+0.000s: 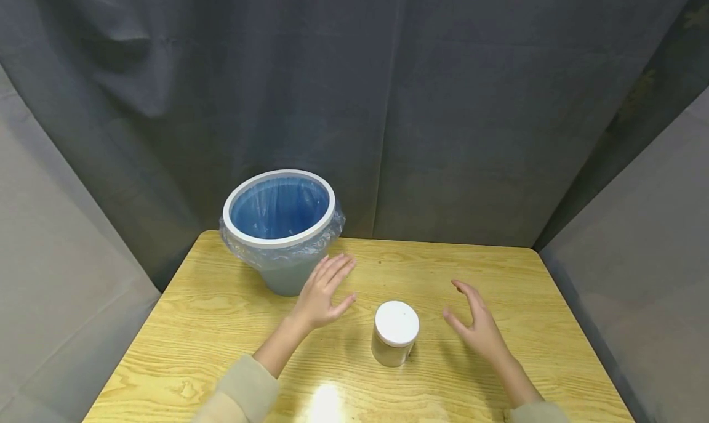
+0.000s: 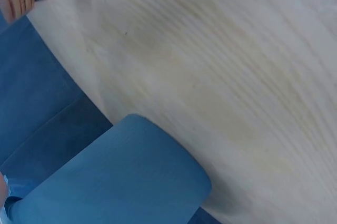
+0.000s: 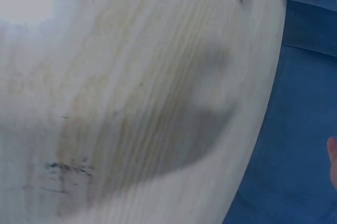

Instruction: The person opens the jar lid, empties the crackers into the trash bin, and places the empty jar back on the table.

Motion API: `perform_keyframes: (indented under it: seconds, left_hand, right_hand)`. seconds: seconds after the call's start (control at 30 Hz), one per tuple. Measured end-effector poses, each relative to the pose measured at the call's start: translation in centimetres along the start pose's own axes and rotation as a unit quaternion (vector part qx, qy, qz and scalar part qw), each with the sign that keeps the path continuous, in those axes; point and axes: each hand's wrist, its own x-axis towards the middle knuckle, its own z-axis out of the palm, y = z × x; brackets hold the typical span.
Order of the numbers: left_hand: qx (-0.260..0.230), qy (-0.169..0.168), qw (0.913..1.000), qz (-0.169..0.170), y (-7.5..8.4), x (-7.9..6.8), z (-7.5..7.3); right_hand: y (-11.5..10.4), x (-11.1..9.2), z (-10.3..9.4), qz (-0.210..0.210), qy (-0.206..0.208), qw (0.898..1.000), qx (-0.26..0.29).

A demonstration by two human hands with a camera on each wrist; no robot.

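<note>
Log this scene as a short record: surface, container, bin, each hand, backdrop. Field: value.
surface: wooden table
container: jar, upright on the table, white lid on
bin: bucket-shaped bin, upright at the table's far left; plastic liner folded over its outside
left hand: hand left of the jar, fingers extended, holding nothing; contact with the bin: cannot tell
right hand: hand right of the jar, apart from it, thumb and fingers spread, holding nothing
backdrop: dark grey curtain behind the table
</note>
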Motion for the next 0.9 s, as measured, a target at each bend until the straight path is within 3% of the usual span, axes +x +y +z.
perform_keyframes:
  seconds: [0.17, 0.4, 0.57, 0.8, 0.9]
  left_hand:
    - [-0.018, -0.021, 0.9995, -0.014, 0.5, -0.6, 0.6]
    - [-0.022, -0.033, 0.9990, -0.020, 0.9, -1.4, 1.6]
    - [-0.031, -0.048, 0.9980, -0.028, 1.1, -1.9, 2.3]
    - [-0.065, -0.062, 0.9949, -0.047, 1.6, -2.2, 3.0]
    - [-0.090, -0.064, 0.9925, -0.053, 1.8, -2.4, 3.3]
  right_hand:
    - [0.3, -0.7, 0.5, -0.004, -0.016, 0.999, 0.030]
    - [0.3, -1.4, 1.3, -0.044, -0.018, 0.998, 0.049]
    - [0.5, -1.9, 1.8, -0.035, -0.032, 0.995, 0.093]
    - [-1.1, -2.3, 2.2, -0.027, -0.030, 0.992, 0.121]
    - [0.4, -2.8, 3.1, -0.022, -0.036, 0.991, 0.127]
